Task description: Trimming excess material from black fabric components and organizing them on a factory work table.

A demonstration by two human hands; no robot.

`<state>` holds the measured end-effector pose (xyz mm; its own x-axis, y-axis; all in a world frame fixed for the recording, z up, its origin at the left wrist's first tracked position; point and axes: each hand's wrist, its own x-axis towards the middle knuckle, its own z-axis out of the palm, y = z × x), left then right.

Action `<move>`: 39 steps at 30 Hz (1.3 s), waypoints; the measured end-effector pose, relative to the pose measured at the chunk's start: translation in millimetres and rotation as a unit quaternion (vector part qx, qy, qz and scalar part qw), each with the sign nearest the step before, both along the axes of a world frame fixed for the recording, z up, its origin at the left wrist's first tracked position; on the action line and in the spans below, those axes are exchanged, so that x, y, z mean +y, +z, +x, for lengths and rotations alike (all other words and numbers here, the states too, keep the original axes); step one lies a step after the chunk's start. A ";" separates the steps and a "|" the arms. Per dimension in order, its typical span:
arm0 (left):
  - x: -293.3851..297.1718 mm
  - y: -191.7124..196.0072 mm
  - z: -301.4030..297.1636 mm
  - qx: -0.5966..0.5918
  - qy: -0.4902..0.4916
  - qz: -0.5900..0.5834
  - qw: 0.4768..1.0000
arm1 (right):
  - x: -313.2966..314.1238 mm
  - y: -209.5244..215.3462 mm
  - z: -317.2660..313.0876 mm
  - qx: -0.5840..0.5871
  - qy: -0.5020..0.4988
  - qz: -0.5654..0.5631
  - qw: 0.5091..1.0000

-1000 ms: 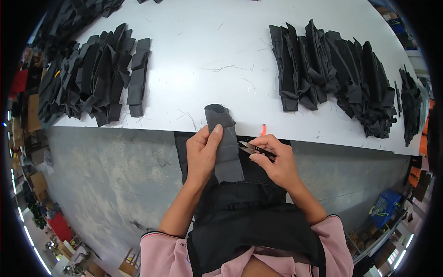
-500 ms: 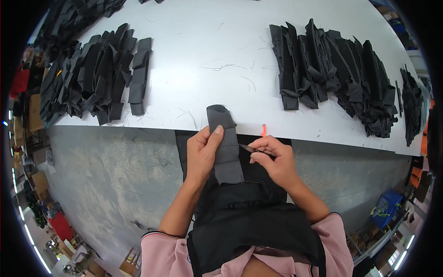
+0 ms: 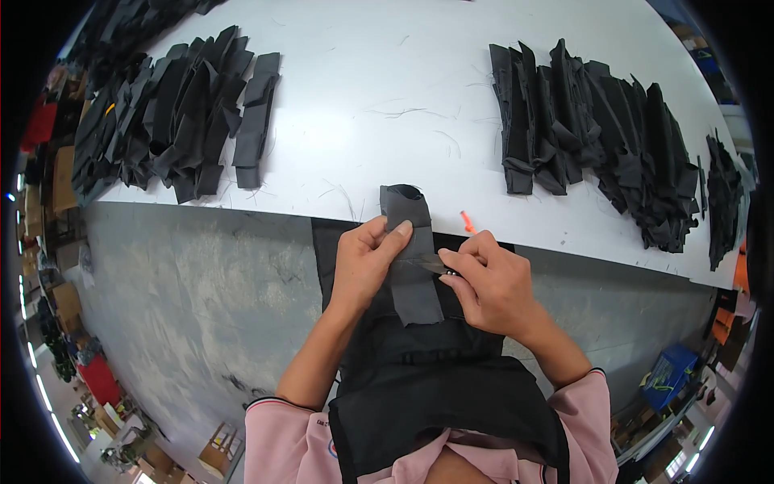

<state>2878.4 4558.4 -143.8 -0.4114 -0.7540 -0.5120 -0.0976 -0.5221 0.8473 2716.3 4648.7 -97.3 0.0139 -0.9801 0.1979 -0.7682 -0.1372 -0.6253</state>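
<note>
My left hand point(image 3: 364, 262) pinches a folded strip of dark grey fabric point(image 3: 415, 296), thumb on top, near the front edge of the table. The strip stands lengthwise away from me, its far end curled into an open loop. In my right hand point(image 3: 493, 282) is a pair of small thread snips point(image 3: 432, 264), closed in between the fingers. Their pointed metal tip lies over the strip's right side, at a stitched cross line. The handle is mostly hidden by my fingers. A bright orange piece point(image 3: 467, 223) shows just beyond my right hand; whether it belongs to the snips I cannot tell.
A white table point(image 3: 363, 145) carries loose threads. One folded dark strip point(image 3: 257, 121) lies beside a heap of black strips point(image 3: 189, 121) at left. Another heap point(image 3: 597, 137) lies at right, with a smaller pile point(image 3: 723, 202) beyond. A black apron point(image 3: 443, 399) covers my front.
The snips have moved left, from beside the strip onto its stitched line. Both hands and the strip sit slightly further right in the picture, and the view has turned a little.
</note>
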 end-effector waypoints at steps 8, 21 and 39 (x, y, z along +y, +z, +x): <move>0.3 -4.5 0.4 0.002 -0.011 -0.013 1.000 | -3.8 -8.3 -1.0 -0.034 0.029 -0.003 0.999; 2.4 -4.0 -1.4 0.002 -0.013 -0.005 1.000 | 0.5 -8.7 6.9 -0.065 -0.008 0.020 0.998; -10.1 -1.6 1.9 0.092 0.031 0.074 0.993 | 17.8 -18.1 4.6 -0.347 -0.095 0.118 0.926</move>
<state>2880.3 4548.4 -145.3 -0.4626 -0.7030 -0.5402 0.0879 -0.6427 0.7611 2720.8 4666.5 -115.5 -0.2136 -0.9687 -0.1262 -0.1668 0.1634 -0.9724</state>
